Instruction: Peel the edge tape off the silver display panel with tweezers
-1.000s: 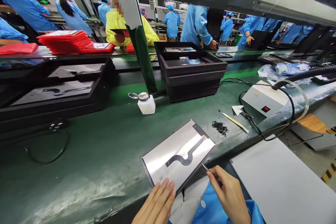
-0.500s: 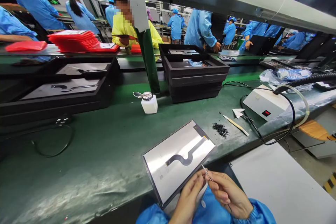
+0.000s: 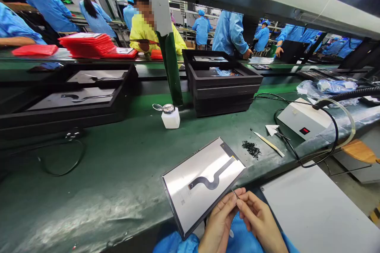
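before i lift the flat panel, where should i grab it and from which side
Probably by the near corner of the panel, coming from your side: it appears to jut past the edge of the bench, leaving its underside reachable, away from the dark strip.

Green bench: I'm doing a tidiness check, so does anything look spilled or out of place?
Yes: a loose heap of black scraps lies on the bench, beside the pale stick, uncontained. The lid of the white bottle stands open.

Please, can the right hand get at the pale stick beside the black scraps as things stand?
Probably yes: nothing stands between the right hand and the uncovered pale stick, though that hand seems busy with a thin tool.
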`<state>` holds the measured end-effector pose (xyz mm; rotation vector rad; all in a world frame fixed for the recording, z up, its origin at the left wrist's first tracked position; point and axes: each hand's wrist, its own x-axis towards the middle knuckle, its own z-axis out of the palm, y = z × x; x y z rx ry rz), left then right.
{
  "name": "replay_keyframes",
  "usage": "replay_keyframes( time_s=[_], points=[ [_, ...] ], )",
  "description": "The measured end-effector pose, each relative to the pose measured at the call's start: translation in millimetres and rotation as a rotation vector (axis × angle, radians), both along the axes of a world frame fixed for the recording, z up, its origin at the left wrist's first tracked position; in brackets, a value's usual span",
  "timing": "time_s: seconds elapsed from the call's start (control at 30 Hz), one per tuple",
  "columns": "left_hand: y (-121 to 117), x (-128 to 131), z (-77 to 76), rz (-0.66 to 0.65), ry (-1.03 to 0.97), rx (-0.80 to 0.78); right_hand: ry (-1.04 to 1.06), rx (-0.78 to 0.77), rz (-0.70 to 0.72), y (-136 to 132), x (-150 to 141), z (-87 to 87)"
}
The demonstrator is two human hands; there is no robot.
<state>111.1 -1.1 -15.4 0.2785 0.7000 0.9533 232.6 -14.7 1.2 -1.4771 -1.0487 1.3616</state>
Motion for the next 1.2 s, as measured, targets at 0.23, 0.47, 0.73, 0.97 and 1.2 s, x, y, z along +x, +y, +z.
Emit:
replay_keyframes(
  time_s=[0.23,0.47,0.73,0.97,1.2],
  points=[
    [-2,-1,-2.7,-0.001,-0.014,-0.007,-0.59,0.309,0.042,-13,2,-10.3],
    [-1,-1,-0.2,-0.003,-0.006,-0.029,-0.714,0.416,0.008,-14,-1,-9.9],
    [-1,-2,-0.3,-0.005,-0.033,-0.034,-0.759,0.424,-0.008,-12,-4,-3.8],
    [0,-2,-5.1,-0.016,-0.042,-0.032,-0.454,0.21,-0.011,-6,-6,1.6],
    [4,0,-8.9,-0.016,-0.085,-0.044,0.287,-0.278,0.081,12,4,5.6]
  ],
)
